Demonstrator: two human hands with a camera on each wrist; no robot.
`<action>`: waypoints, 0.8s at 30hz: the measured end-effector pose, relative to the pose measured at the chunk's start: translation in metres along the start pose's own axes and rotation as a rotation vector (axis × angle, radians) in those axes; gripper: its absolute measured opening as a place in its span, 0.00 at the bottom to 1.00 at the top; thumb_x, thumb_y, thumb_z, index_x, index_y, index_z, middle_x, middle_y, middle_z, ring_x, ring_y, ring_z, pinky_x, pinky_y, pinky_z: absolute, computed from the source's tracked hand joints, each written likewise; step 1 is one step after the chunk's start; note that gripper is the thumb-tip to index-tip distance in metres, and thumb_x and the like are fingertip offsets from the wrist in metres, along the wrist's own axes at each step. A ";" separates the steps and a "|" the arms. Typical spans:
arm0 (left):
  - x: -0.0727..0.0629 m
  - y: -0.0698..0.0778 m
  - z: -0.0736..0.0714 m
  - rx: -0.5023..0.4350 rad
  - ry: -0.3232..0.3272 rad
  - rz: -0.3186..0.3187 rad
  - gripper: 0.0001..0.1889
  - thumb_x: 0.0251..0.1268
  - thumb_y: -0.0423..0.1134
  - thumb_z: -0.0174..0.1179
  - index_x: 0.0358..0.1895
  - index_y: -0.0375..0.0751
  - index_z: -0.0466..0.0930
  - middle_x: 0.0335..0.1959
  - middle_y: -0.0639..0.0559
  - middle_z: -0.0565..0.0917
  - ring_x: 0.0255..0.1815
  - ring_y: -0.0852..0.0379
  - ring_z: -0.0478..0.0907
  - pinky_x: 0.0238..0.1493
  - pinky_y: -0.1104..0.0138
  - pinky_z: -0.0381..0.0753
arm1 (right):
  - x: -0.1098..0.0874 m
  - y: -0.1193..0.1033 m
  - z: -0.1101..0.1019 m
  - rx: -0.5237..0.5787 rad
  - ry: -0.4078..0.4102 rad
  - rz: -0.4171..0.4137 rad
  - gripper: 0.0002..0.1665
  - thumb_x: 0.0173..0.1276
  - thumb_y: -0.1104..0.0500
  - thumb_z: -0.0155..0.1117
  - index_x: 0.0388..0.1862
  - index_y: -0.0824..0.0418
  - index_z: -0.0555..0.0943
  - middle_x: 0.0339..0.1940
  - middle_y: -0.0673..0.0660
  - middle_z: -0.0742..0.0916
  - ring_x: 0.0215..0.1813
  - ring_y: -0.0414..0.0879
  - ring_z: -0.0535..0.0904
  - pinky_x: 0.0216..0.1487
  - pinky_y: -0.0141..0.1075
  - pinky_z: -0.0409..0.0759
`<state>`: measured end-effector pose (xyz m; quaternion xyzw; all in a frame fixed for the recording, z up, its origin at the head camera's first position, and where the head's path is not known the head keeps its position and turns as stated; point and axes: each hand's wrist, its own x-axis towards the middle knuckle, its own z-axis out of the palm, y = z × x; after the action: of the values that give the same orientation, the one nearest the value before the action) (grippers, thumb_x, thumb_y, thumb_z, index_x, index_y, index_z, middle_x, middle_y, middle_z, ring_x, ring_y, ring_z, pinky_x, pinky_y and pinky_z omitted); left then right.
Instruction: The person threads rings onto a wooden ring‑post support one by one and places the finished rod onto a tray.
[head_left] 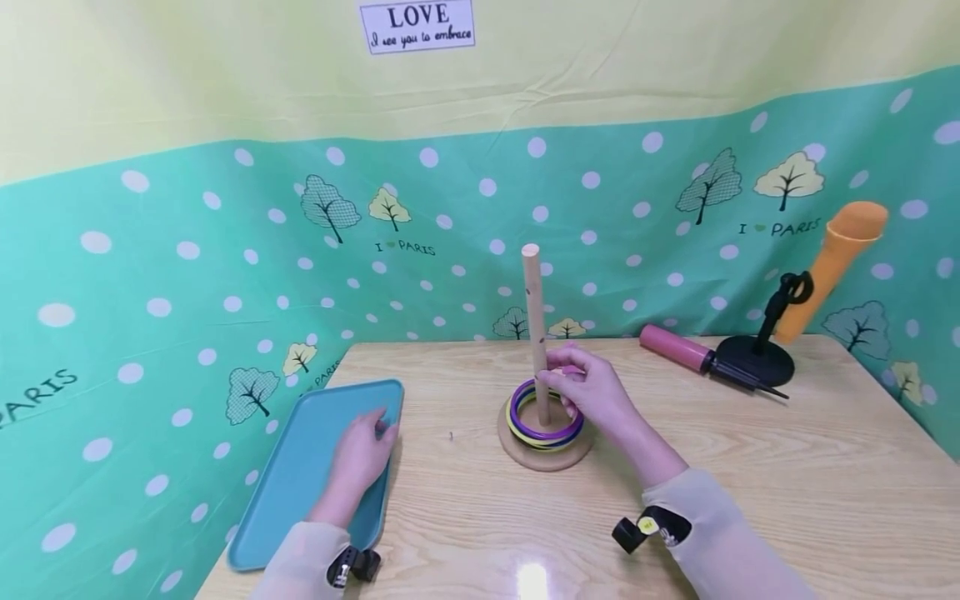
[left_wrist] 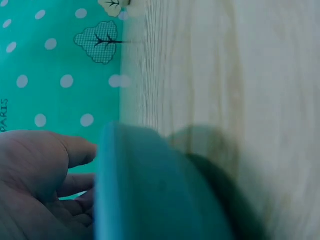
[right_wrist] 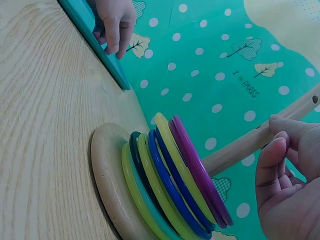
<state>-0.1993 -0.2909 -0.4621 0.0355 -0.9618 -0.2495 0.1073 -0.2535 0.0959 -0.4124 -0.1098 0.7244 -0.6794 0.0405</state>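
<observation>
A wooden peg (head_left: 535,325) stands upright on a round wooden base (head_left: 546,460). Several thin rings are stacked around its foot, with purple rings (right_wrist: 192,160) on top and yellow, blue, dark green and teal ones below. My right hand (head_left: 592,387) is beside the peg just above the stack, fingers loosely bent. Its thumb tip overlaps the peg in the right wrist view, and no ring shows between the fingers. Over the right side of a blue tray (head_left: 300,467), my left hand (head_left: 362,454) hovers with relaxed fingers and nothing in it.
At the back right lie a pink hand pump (head_left: 675,348) and a black stand (head_left: 756,360) holding an orange microphone-shaped piece (head_left: 832,267). A polka-dot cloth (head_left: 450,200) hangs along the back and left of the wooden table (head_left: 465,517).
</observation>
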 end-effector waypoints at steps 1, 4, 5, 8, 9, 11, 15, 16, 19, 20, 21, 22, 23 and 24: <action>0.000 0.000 0.000 0.004 0.000 0.003 0.24 0.81 0.36 0.63 0.70 0.21 0.78 0.52 0.33 0.87 0.56 0.32 0.84 0.59 0.39 0.84 | 0.000 0.000 0.000 0.000 0.001 -0.003 0.22 0.78 0.59 0.76 0.65 0.65 0.85 0.38 0.66 0.89 0.22 0.41 0.74 0.21 0.30 0.76; 0.002 -0.001 0.000 0.010 -0.011 0.012 0.21 0.80 0.34 0.64 0.66 0.20 0.81 0.49 0.34 0.89 0.53 0.34 0.86 0.56 0.41 0.86 | 0.001 0.000 0.001 0.005 0.005 -0.006 0.22 0.78 0.59 0.76 0.65 0.66 0.85 0.37 0.64 0.89 0.23 0.41 0.74 0.21 0.30 0.76; 0.002 -0.001 0.000 0.011 -0.013 0.017 0.20 0.79 0.33 0.64 0.65 0.20 0.82 0.47 0.35 0.89 0.51 0.36 0.86 0.54 0.41 0.87 | 0.001 0.000 0.001 0.006 0.005 -0.006 0.22 0.78 0.59 0.76 0.66 0.66 0.85 0.36 0.63 0.89 0.23 0.41 0.74 0.21 0.30 0.77; 0.004 -0.001 0.002 0.011 -0.019 0.033 0.18 0.77 0.30 0.66 0.62 0.21 0.85 0.44 0.37 0.90 0.46 0.39 0.87 0.50 0.44 0.88 | 0.001 0.000 0.002 0.014 0.009 0.000 0.20 0.78 0.60 0.75 0.65 0.65 0.85 0.36 0.65 0.88 0.23 0.41 0.74 0.22 0.30 0.77; 0.005 -0.001 0.003 0.008 -0.021 0.036 0.17 0.76 0.30 0.66 0.61 0.22 0.85 0.43 0.38 0.90 0.45 0.40 0.87 0.48 0.44 0.88 | 0.002 0.001 0.002 0.016 0.010 0.002 0.20 0.78 0.60 0.75 0.64 0.64 0.85 0.36 0.66 0.88 0.24 0.41 0.74 0.22 0.30 0.77; 0.006 -0.001 0.005 0.004 -0.025 0.038 0.16 0.75 0.29 0.67 0.60 0.23 0.86 0.43 0.39 0.90 0.44 0.42 0.87 0.47 0.46 0.88 | 0.002 0.001 0.003 0.018 0.013 0.005 0.19 0.78 0.60 0.75 0.64 0.63 0.86 0.36 0.67 0.87 0.24 0.42 0.75 0.22 0.30 0.77; 0.005 0.001 0.008 -0.017 -0.029 0.044 0.14 0.74 0.28 0.68 0.58 0.25 0.88 0.42 0.40 0.90 0.43 0.44 0.86 0.46 0.48 0.89 | 0.002 0.002 0.004 0.015 0.020 0.004 0.18 0.78 0.60 0.75 0.63 0.63 0.86 0.36 0.70 0.87 0.24 0.43 0.75 0.23 0.30 0.77; 0.005 0.002 0.009 -0.021 -0.027 0.049 0.14 0.74 0.28 0.68 0.57 0.25 0.89 0.42 0.41 0.90 0.43 0.44 0.86 0.46 0.48 0.89 | 0.002 0.002 0.004 0.015 0.022 0.003 0.18 0.78 0.60 0.75 0.63 0.63 0.86 0.37 0.71 0.87 0.24 0.43 0.75 0.23 0.30 0.77; 0.004 0.008 0.013 -0.035 -0.027 0.068 0.13 0.73 0.28 0.69 0.55 0.26 0.89 0.41 0.42 0.90 0.43 0.44 0.87 0.46 0.48 0.89 | 0.001 0.003 0.005 0.011 0.024 -0.002 0.17 0.79 0.61 0.75 0.63 0.63 0.86 0.37 0.71 0.86 0.25 0.43 0.75 0.23 0.31 0.77; 0.004 0.010 0.014 -0.037 -0.026 0.073 0.12 0.73 0.28 0.69 0.55 0.26 0.90 0.40 0.42 0.90 0.43 0.44 0.87 0.46 0.48 0.89 | 0.001 0.003 0.005 0.012 0.025 -0.002 0.18 0.78 0.61 0.75 0.63 0.64 0.86 0.36 0.71 0.86 0.25 0.43 0.75 0.23 0.31 0.78; 0.004 0.013 0.015 -0.042 -0.027 0.074 0.12 0.72 0.28 0.69 0.55 0.26 0.90 0.40 0.43 0.90 0.43 0.45 0.87 0.46 0.49 0.89 | 0.001 0.004 0.005 0.012 0.023 -0.001 0.18 0.79 0.61 0.75 0.63 0.63 0.86 0.36 0.71 0.86 0.25 0.43 0.75 0.23 0.31 0.78; 0.004 0.015 0.017 -0.048 -0.031 0.072 0.12 0.73 0.28 0.69 0.55 0.26 0.90 0.40 0.43 0.90 0.43 0.45 0.86 0.46 0.49 0.89 | 0.001 0.004 0.005 0.010 0.022 0.001 0.18 0.79 0.61 0.75 0.63 0.63 0.86 0.35 0.70 0.86 0.25 0.43 0.75 0.24 0.31 0.78; 0.004 0.018 0.019 -0.053 -0.034 0.069 0.13 0.73 0.28 0.69 0.56 0.26 0.90 0.40 0.43 0.90 0.42 0.46 0.86 0.45 0.50 0.89 | 0.000 0.004 0.005 0.010 0.017 0.002 0.19 0.79 0.60 0.75 0.64 0.64 0.86 0.34 0.69 0.85 0.25 0.43 0.75 0.24 0.31 0.78; 0.005 0.020 0.021 -0.056 -0.038 0.066 0.13 0.73 0.28 0.69 0.56 0.27 0.90 0.40 0.43 0.90 0.42 0.46 0.86 0.45 0.50 0.89 | 0.000 0.005 0.006 0.014 0.019 0.007 0.19 0.78 0.61 0.75 0.64 0.63 0.86 0.34 0.69 0.85 0.25 0.43 0.75 0.24 0.32 0.78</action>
<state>-0.2090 -0.2644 -0.4690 -0.0043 -0.9569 -0.2734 0.0979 -0.2529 0.0906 -0.4174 -0.1006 0.7204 -0.6852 0.0368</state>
